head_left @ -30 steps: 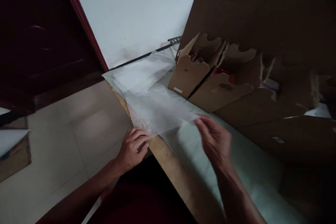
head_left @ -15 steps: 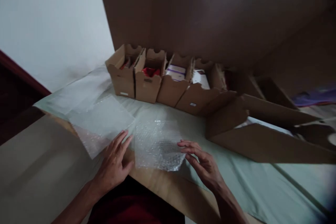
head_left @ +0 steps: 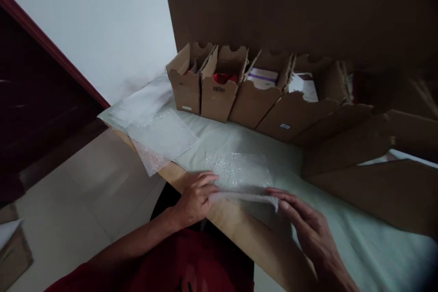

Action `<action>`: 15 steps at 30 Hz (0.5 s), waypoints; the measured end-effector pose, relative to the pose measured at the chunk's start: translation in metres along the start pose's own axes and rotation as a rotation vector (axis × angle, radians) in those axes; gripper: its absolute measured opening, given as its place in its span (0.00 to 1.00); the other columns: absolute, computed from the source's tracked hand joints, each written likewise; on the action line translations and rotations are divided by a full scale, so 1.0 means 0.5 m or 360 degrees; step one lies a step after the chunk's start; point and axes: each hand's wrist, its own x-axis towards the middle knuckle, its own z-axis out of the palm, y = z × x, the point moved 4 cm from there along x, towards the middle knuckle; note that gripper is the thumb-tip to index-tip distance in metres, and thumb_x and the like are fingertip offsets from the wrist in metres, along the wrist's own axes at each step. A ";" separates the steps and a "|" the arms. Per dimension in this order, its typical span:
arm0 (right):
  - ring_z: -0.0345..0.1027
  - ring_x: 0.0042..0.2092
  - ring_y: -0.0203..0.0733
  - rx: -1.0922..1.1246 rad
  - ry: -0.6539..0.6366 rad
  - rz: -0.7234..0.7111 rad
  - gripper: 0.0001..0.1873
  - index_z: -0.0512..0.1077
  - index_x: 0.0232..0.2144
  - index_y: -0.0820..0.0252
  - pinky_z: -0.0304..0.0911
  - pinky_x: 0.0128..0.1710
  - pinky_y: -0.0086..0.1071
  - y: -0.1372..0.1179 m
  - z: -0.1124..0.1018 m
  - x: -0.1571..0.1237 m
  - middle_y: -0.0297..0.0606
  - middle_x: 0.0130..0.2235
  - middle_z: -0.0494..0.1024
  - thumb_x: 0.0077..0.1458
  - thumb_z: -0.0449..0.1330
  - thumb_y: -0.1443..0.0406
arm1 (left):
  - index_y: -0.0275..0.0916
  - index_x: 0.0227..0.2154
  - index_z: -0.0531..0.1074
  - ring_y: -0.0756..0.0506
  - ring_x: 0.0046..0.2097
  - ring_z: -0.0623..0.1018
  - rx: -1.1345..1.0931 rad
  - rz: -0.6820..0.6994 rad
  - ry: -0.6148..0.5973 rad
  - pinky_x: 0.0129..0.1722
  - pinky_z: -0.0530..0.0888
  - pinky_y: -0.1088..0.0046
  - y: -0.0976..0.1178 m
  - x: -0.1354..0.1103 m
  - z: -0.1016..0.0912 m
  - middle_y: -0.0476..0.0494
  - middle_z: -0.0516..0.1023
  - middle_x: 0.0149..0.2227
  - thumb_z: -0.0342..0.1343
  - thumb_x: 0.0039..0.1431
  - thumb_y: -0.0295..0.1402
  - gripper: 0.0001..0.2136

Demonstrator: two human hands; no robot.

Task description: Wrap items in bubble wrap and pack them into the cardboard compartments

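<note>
A clear bubble wrap sheet point(head_left: 241, 171) lies on the pale green cloth close to the table's front edge. Its near edge is lifted and bent up, forming a whitish ridge. My left hand point(head_left: 196, 198) has its fingers closed on the left end of that raised edge. At the right end, my right hand point(head_left: 304, 219) pinches the edge between thumb and fingers. Further left, more bubble wrap point(head_left: 166, 139) overhangs the table edge, overlapping other translucent sheets point(head_left: 143, 102) behind it.
Several open cardboard bins point(head_left: 219, 93) stand in a row at the back; red items and white boxes point(head_left: 263, 77) show inside. A larger cardboard box point(head_left: 369, 191) sits at the right. A tall cardboard panel point(head_left: 273, 4) rises behind. The table's wooden edge point(head_left: 236, 228) runs before me.
Both hands have closed on the near edge of the bubble wrap, which is now raised instead of flat. The view has swung left and down, showing more floor.
</note>
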 end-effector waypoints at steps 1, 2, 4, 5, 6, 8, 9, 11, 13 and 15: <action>0.77 0.54 0.57 0.0030 0.0045 0.0042 0.19 0.83 0.43 0.47 0.72 0.53 0.46 -0.003 0.000 -0.001 0.42 0.49 0.84 0.60 0.61 0.45 | 0.40 0.38 0.80 0.39 0.58 0.79 -0.0061 -0.0032 0.0044 0.56 0.78 0.53 -0.003 0.001 -0.004 0.38 0.83 0.50 0.54 0.65 0.25 0.09; 0.76 0.54 0.57 0.0066 0.0082 0.0060 0.22 0.82 0.45 0.47 0.72 0.53 0.46 -0.005 -0.001 -0.003 0.42 0.49 0.84 0.60 0.60 0.43 | 0.40 0.39 0.80 0.39 0.56 0.80 -0.0118 -0.0071 0.0080 0.55 0.79 0.54 -0.007 0.002 -0.008 0.38 0.83 0.49 0.54 0.65 0.26 0.09; 0.75 0.55 0.59 0.0175 0.0093 0.0059 0.30 0.79 0.51 0.49 0.71 0.53 0.47 -0.005 -0.001 -0.010 0.44 0.52 0.82 0.58 0.59 0.39 | 0.39 0.42 0.79 0.39 0.54 0.82 -0.0200 -0.0172 0.0114 0.53 0.80 0.55 -0.016 0.005 -0.016 0.38 0.84 0.47 0.54 0.65 0.28 0.09; 0.74 0.56 0.59 0.0235 0.0067 0.0063 0.34 0.77 0.55 0.49 0.70 0.54 0.47 -0.002 0.001 -0.014 0.45 0.53 0.81 0.56 0.59 0.37 | 0.39 0.43 0.79 0.40 0.52 0.82 -0.0221 -0.0229 0.0121 0.52 0.80 0.56 -0.020 0.006 -0.019 0.37 0.84 0.47 0.54 0.65 0.29 0.09; 0.74 0.57 0.60 0.0285 0.0036 0.0075 0.39 0.74 0.59 0.49 0.70 0.54 0.46 0.002 0.002 -0.019 0.46 0.55 0.80 0.53 0.60 0.35 | 0.38 0.44 0.78 0.40 0.50 0.83 -0.0234 -0.0279 0.0129 0.51 0.81 0.57 -0.023 0.008 -0.021 0.37 0.84 0.46 0.55 0.65 0.30 0.09; 0.73 0.58 0.60 0.0320 -0.0020 0.0106 0.49 0.67 0.65 0.49 0.71 0.53 0.44 0.011 0.005 -0.024 0.47 0.57 0.79 0.47 0.65 0.34 | 0.38 0.41 0.79 0.41 0.46 0.84 -0.0238 -0.0350 0.0132 0.48 0.82 0.61 -0.028 0.011 -0.020 0.39 0.84 0.43 0.54 0.64 0.30 0.09; 0.74 0.57 0.58 0.0289 -0.0027 0.0130 0.51 0.64 0.67 0.49 0.72 0.52 0.42 0.015 0.006 -0.024 0.47 0.56 0.79 0.46 0.67 0.35 | 0.39 0.40 0.79 0.42 0.43 0.84 -0.0224 -0.0384 0.0136 0.46 0.82 0.62 -0.031 0.013 -0.018 0.40 0.84 0.40 0.54 0.64 0.30 0.08; 0.78 0.50 0.54 0.0127 0.0043 0.0189 0.46 0.66 0.65 0.50 0.73 0.46 0.39 0.022 0.004 -0.015 0.45 0.49 0.82 0.49 0.69 0.40 | 0.39 0.40 0.78 0.43 0.41 0.83 -0.0151 -0.0450 0.0168 0.43 0.81 0.65 -0.037 0.017 -0.010 0.42 0.84 0.38 0.55 0.63 0.29 0.08; 0.80 0.41 0.50 -0.0115 0.0141 0.0232 0.34 0.71 0.58 0.51 0.73 0.40 0.38 0.026 0.003 0.004 0.40 0.40 0.83 0.54 0.67 0.44 | 0.39 0.43 0.78 0.43 0.40 0.83 -0.0035 -0.0493 0.0210 0.42 0.81 0.65 -0.044 0.023 0.000 0.42 0.84 0.37 0.56 0.61 0.28 0.10; 0.78 0.35 0.49 -0.0368 0.0221 0.0198 0.27 0.75 0.51 0.51 0.72 0.37 0.39 0.026 0.005 0.029 0.37 0.33 0.82 0.55 0.65 0.45 | 0.40 0.49 0.76 0.42 0.39 0.82 0.0074 -0.0494 0.0236 0.43 0.81 0.63 -0.049 0.030 0.006 0.43 0.83 0.37 0.57 0.60 0.27 0.14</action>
